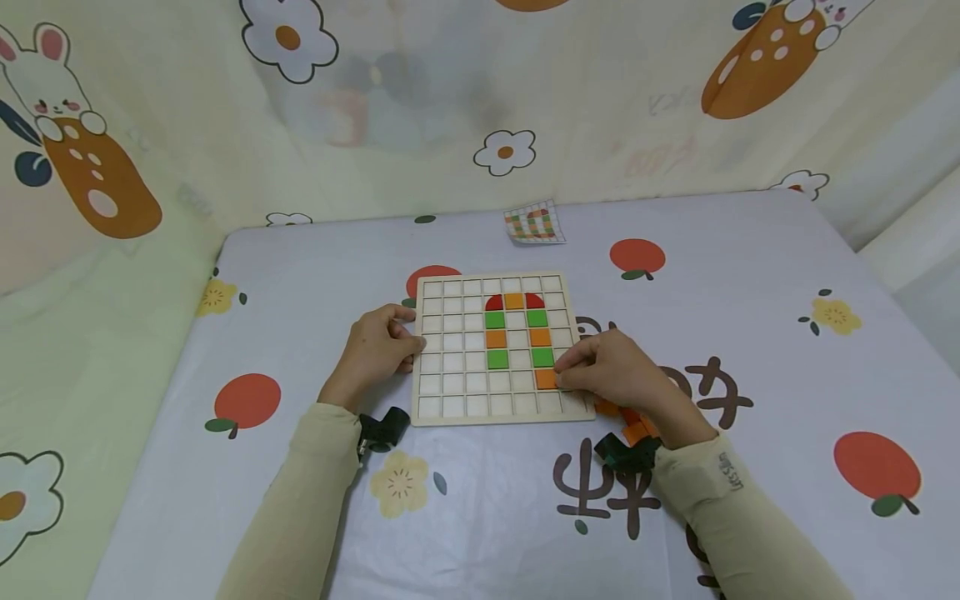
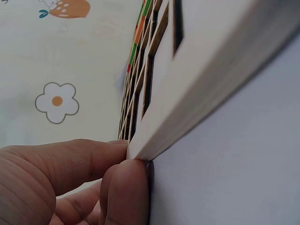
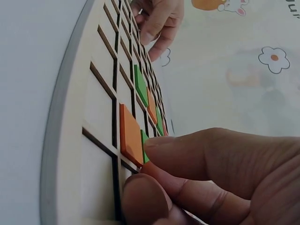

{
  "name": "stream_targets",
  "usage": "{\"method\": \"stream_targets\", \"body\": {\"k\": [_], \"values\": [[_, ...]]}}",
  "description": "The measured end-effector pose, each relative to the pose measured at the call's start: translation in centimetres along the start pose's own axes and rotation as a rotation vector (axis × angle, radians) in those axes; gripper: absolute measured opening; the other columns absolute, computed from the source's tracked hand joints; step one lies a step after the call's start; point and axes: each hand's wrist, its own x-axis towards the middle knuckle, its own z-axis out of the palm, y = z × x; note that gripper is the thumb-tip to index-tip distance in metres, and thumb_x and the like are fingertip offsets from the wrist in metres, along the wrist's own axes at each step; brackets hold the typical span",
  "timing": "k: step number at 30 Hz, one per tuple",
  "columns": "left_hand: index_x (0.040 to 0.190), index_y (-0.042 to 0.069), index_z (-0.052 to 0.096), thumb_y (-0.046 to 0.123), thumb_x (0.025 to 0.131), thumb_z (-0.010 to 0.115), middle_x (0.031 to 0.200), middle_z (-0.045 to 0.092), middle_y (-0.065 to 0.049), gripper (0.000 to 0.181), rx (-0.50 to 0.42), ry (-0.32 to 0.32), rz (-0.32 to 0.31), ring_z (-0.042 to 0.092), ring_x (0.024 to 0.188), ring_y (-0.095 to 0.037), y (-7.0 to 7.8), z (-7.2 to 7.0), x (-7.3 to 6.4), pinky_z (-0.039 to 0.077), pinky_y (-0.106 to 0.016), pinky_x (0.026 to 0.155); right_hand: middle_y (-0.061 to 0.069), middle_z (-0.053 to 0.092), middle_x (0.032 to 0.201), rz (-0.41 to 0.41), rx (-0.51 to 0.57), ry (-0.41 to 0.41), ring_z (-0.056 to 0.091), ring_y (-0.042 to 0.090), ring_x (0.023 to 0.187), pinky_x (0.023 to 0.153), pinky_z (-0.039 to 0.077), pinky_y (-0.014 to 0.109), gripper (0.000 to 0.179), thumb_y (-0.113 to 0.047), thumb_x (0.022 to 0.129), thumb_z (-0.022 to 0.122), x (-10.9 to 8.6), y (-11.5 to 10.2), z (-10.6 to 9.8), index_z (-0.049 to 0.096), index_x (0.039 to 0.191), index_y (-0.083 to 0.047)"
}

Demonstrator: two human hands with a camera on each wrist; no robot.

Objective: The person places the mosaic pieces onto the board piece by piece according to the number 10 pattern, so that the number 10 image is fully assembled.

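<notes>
A wooden grid board [image 1: 450, 421] lies on the table, with red, orange and green tiles in some of its cells. My left hand [image 1: 378, 343] pinches the board's left edge between thumb and fingers, seen close up in the left wrist view. At the board's right side, my right hand [image 1: 618, 371] has its thumb and curled fingers at the edge of an orange square tile [image 1: 546, 379], the lowest one in the right column. In the right wrist view this orange tile [image 3: 131, 133] sits at a cell, with the fingertips against its near corner, partly hiding it.
Loose orange and red tiles [image 1: 637, 429] lie by the right wrist, partly hidden by it. A small paper card [image 1: 535, 223] with a coloured grid pattern rests behind the board. A patterned cloth [image 1: 247, 500] covers the table, and a printed curtain [image 1: 420, 100] hangs behind.
</notes>
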Motion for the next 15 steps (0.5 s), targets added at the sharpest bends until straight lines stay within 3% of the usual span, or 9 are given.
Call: {"method": "stream_targets", "body": {"k": [15], "values": [[0.134, 0.006, 0.061, 0.011, 0.096, 0.075, 0.09, 0.065, -0.01, 0.04, 0.005, 0.003, 0.003, 0.065, 0.062, -0.017, -0.01, -0.04, -0.1, 0.053, -0.024, 0.057, 0.011, 0.069, 0.095, 0.009, 0.028, 0.006, 0.058, 0.023, 0.076, 0.061, 0.05, 0.03, 0.017, -0.011, 0.09, 0.075, 0.01, -0.02, 0.35, 0.078, 0.103, -0.001]]}}
